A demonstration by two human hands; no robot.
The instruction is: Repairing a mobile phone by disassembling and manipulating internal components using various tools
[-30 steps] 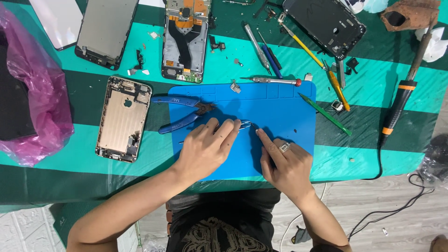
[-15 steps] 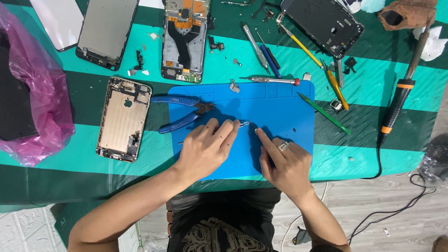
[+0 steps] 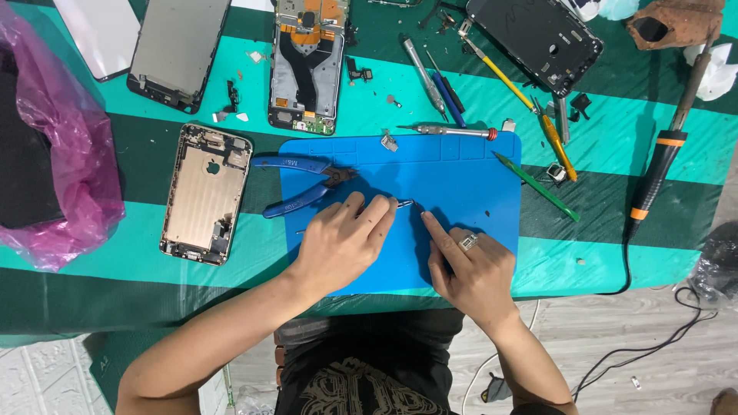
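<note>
Tweezers [image 3: 403, 204] lie on the blue mat [image 3: 461, 173], long axis left to right, tip pointing right. Left hand [image 3: 342, 242] pinches them at its fingertips; right hand [image 3: 469, 269], fingers loosely together and holding nothing, points its forefinger just right of the tip.

This is a phone repair workbench in a small workshop. A table draped in a green-and-teal striped cloth [image 3: 661, 154] carries a blue rectangular silicone work mat [image 3: 461, 177], around which lie opened phones: a gold metal phone back housing [image 3: 204, 196], a stripped phone frame with exposed orange flex parts [image 3: 307, 61] and a black phone shell [image 3: 534, 34]. Blue-handled cutting pliers [image 3: 296, 184], thin screwdrivers [image 3: 430, 73], yellow-handled tweezers [image 3: 553, 142] and a black soldering iron with orange bands [image 3: 661, 165] lie scattered among tiny loose parts.
</note>
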